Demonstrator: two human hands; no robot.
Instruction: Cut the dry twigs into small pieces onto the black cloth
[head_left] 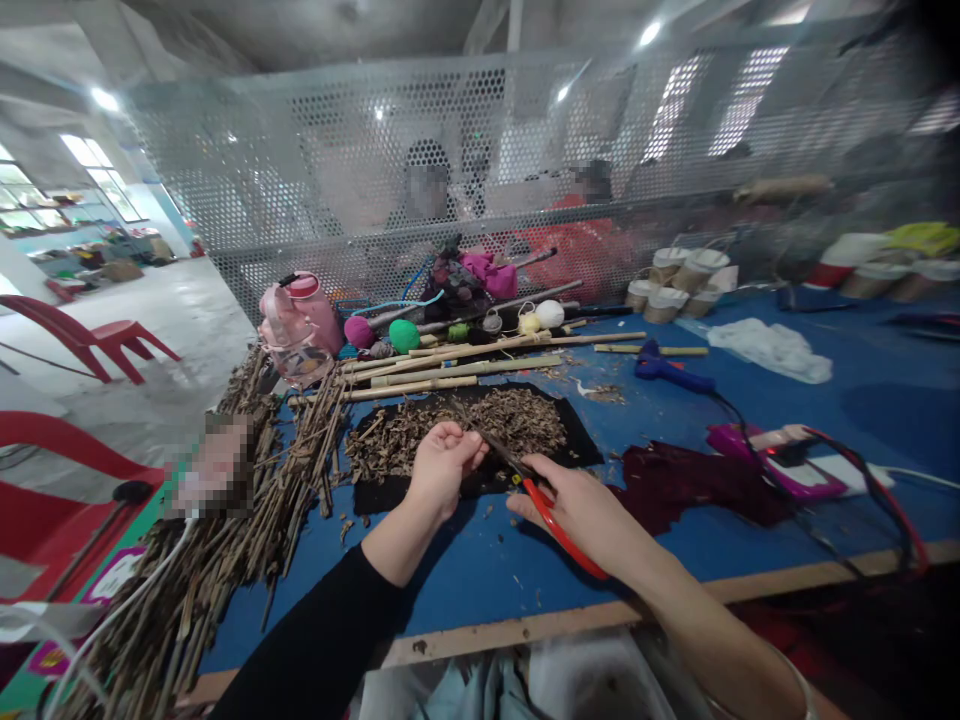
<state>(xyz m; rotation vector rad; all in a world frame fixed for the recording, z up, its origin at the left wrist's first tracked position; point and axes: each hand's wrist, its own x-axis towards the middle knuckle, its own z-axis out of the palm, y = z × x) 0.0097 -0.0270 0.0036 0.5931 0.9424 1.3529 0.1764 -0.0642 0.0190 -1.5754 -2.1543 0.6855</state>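
You've got twig and scissors meeting over the mat!
Far left lies the long bundle of brown sticks (225, 540). Your left hand (441, 468) has its fingers pinched round a thin dark twig (463, 415), just above the black cloth mat (375, 495) and its heap of chopped brown bits (450, 425). The red-handled scissors (551, 520) meet that twig, your right hand (589, 512) fingers curled tight through the handles, over the blue table (480, 570).
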